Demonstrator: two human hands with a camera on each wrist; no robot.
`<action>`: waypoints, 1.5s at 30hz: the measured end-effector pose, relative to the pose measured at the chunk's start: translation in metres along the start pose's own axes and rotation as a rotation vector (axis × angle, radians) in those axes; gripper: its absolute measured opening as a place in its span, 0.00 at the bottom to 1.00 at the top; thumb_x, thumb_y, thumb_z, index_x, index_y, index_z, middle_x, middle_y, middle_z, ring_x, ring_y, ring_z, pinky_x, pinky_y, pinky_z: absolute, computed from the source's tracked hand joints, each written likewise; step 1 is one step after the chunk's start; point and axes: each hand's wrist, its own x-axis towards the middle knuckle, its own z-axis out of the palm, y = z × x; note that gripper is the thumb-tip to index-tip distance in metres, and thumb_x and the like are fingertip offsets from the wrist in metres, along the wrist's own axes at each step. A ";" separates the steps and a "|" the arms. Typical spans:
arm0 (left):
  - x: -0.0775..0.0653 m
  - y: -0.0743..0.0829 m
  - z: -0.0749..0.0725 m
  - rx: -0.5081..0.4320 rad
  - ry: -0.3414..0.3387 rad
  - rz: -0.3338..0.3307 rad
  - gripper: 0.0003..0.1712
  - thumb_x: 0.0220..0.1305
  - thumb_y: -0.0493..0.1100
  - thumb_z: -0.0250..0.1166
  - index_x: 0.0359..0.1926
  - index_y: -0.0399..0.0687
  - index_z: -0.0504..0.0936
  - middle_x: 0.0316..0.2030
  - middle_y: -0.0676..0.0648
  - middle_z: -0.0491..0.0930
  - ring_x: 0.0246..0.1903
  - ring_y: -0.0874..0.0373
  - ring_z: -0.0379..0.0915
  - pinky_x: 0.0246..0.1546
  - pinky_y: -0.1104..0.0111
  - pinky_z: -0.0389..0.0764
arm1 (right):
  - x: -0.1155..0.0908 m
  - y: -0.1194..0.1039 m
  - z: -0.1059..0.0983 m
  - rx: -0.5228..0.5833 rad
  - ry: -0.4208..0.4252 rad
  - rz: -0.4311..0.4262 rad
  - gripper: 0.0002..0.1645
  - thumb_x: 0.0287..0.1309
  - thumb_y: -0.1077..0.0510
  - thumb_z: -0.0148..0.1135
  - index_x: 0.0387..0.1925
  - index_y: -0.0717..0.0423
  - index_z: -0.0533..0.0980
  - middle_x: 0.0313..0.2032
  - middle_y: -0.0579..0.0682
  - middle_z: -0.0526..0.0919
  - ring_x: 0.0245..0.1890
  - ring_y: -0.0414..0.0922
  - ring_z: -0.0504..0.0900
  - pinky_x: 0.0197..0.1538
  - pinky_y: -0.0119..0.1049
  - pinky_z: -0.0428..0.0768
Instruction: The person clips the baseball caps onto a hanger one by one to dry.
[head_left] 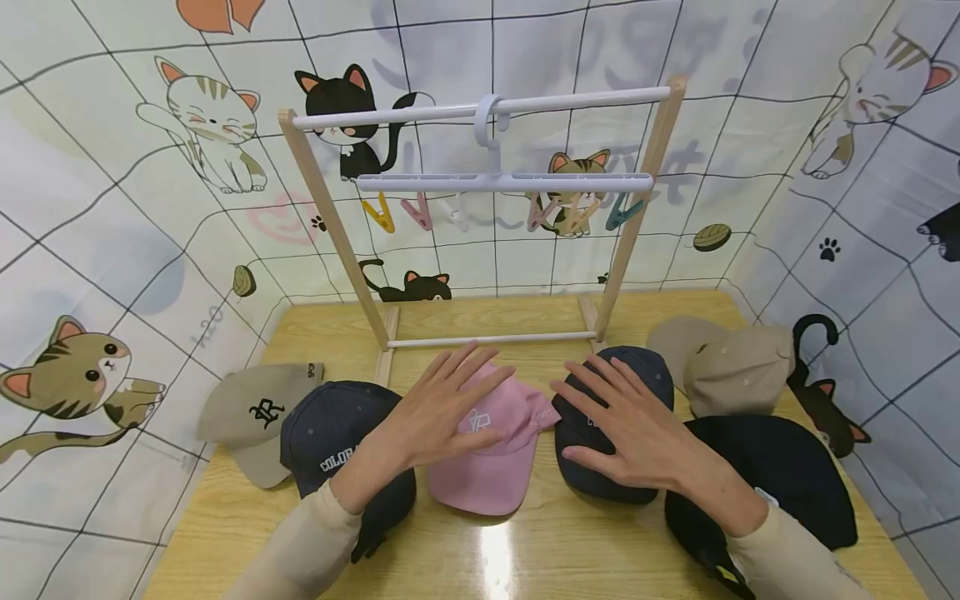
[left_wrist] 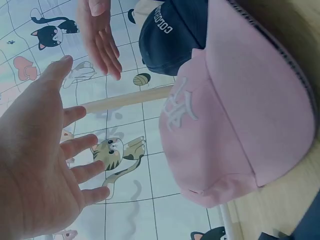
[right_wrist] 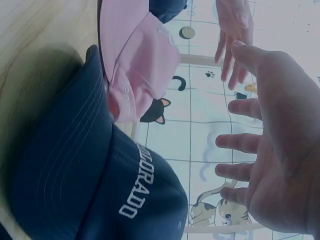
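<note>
Head view — the pink cap (head_left: 491, 479) lies below the (outspread) left hand (head_left: 435, 417).

There are six caps (head_left: 487, 483), six clips (head_left: 386, 220), one hanger (head_left: 450, 182), one rack (head_left: 330, 217).

From the near side, the head view looks forward and down; both wrist views, close and turned sideways, face far, sharing the pink cap (left_wrist: 235, 107).
</note>
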 end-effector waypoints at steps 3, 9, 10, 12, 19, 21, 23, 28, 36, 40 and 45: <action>0.006 0.000 -0.003 -0.021 -0.005 -0.005 0.48 0.77 0.70 0.67 0.88 0.61 0.65 0.88 0.44 0.63 0.90 0.39 0.53 0.88 0.40 0.61 | -0.003 0.003 -0.003 -0.010 0.006 0.015 0.51 0.72 0.27 0.69 0.86 0.43 0.68 0.86 0.58 0.69 0.87 0.65 0.64 0.83 0.70 0.62; 0.021 0.000 -0.008 -0.061 -0.012 -0.013 0.48 0.77 0.71 0.67 0.89 0.62 0.64 0.90 0.45 0.60 0.91 0.39 0.52 0.88 0.38 0.60 | -0.011 0.009 -0.008 -0.015 0.011 0.053 0.52 0.71 0.28 0.71 0.87 0.41 0.67 0.86 0.57 0.69 0.87 0.66 0.63 0.82 0.71 0.62; 0.024 -0.001 -0.009 -0.062 -0.012 -0.012 0.48 0.78 0.71 0.66 0.89 0.62 0.64 0.90 0.46 0.60 0.91 0.39 0.52 0.88 0.38 0.59 | -0.012 0.010 -0.009 -0.010 0.015 0.058 0.52 0.71 0.29 0.71 0.87 0.41 0.67 0.86 0.57 0.68 0.87 0.67 0.63 0.82 0.71 0.62; 0.029 -0.001 -0.011 -0.062 -0.006 -0.007 0.49 0.78 0.71 0.66 0.89 0.62 0.63 0.90 0.46 0.60 0.91 0.39 0.52 0.88 0.38 0.60 | -0.015 0.013 -0.010 -0.002 0.023 0.067 0.52 0.70 0.30 0.73 0.87 0.41 0.67 0.86 0.58 0.69 0.86 0.68 0.63 0.81 0.72 0.62; 0.048 -0.002 -0.017 -0.061 0.048 0.026 0.49 0.77 0.69 0.69 0.89 0.59 0.64 0.88 0.43 0.63 0.89 0.37 0.57 0.86 0.39 0.64 | -0.020 0.021 -0.018 -0.006 0.049 0.101 0.52 0.70 0.33 0.74 0.87 0.42 0.66 0.84 0.59 0.70 0.85 0.69 0.65 0.80 0.72 0.65; 0.053 -0.002 -0.018 -0.080 0.073 0.031 0.49 0.77 0.67 0.70 0.88 0.58 0.65 0.87 0.43 0.65 0.88 0.37 0.58 0.86 0.39 0.66 | -0.022 0.023 -0.021 -0.004 0.046 0.120 0.53 0.70 0.34 0.75 0.88 0.42 0.65 0.85 0.59 0.69 0.85 0.69 0.64 0.80 0.71 0.65; 0.059 -0.003 -0.019 -0.103 0.103 0.037 0.48 0.77 0.65 0.71 0.88 0.56 0.66 0.86 0.43 0.67 0.88 0.37 0.60 0.85 0.39 0.67 | -0.024 0.026 -0.024 0.006 0.045 0.137 0.53 0.70 0.35 0.76 0.88 0.43 0.65 0.85 0.59 0.69 0.85 0.70 0.64 0.81 0.70 0.65; 0.073 -0.004 -0.022 -0.134 0.180 0.044 0.45 0.78 0.62 0.71 0.87 0.55 0.68 0.84 0.44 0.70 0.85 0.41 0.66 0.83 0.42 0.71 | -0.028 0.033 -0.032 0.004 0.052 0.167 0.53 0.69 0.35 0.76 0.87 0.43 0.66 0.85 0.60 0.68 0.84 0.72 0.64 0.81 0.72 0.64; 0.095 -0.009 -0.029 -0.180 0.251 0.027 0.43 0.79 0.59 0.70 0.85 0.50 0.70 0.81 0.43 0.74 0.81 0.44 0.72 0.82 0.47 0.74 | -0.036 0.053 -0.040 -0.011 0.111 0.183 0.52 0.68 0.35 0.77 0.84 0.49 0.70 0.81 0.63 0.72 0.82 0.71 0.67 0.78 0.73 0.67; 0.103 -0.011 -0.030 -0.222 0.248 -0.001 0.42 0.81 0.59 0.68 0.86 0.49 0.68 0.81 0.42 0.74 0.81 0.43 0.72 0.82 0.46 0.73 | -0.038 0.064 -0.044 -0.013 0.168 0.156 0.49 0.70 0.36 0.76 0.82 0.54 0.72 0.78 0.64 0.75 0.79 0.69 0.70 0.75 0.72 0.69; 0.112 -0.013 -0.032 -0.265 0.233 -0.053 0.41 0.83 0.59 0.65 0.87 0.50 0.67 0.82 0.42 0.72 0.82 0.41 0.71 0.82 0.44 0.73 | -0.044 0.075 -0.049 -0.011 0.170 0.193 0.48 0.70 0.38 0.75 0.83 0.54 0.71 0.78 0.66 0.74 0.78 0.71 0.69 0.74 0.74 0.68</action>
